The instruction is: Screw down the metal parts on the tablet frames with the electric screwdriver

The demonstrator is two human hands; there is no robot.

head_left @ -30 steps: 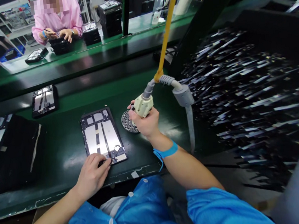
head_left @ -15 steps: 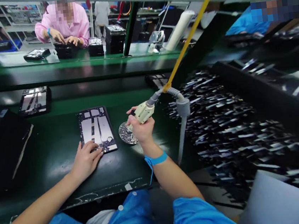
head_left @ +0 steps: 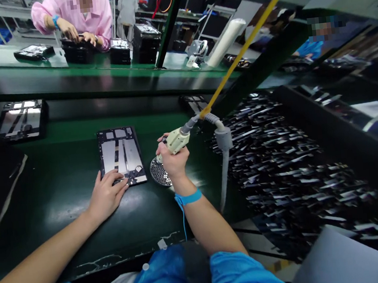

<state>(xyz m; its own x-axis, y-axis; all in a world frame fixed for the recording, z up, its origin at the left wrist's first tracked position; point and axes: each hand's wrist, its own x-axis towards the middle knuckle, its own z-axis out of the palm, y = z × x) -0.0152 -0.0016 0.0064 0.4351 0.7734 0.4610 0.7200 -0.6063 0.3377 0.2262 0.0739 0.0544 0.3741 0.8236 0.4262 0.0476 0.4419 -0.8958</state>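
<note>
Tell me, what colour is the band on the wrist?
Bright blue: the wristband on the right hand shows best in the head view.

A dark green workbench point(head_left: 62, 191) runs along the near side, glossy under overhead light – a second green bench point(head_left: 107, 73) stands parallel behind it. A black post point(head_left: 166, 26) rises between them. Beyond, shelving point(head_left: 2, 8) lines the bright far room – a white roll point(head_left: 224, 43) leans nearby.
</note>
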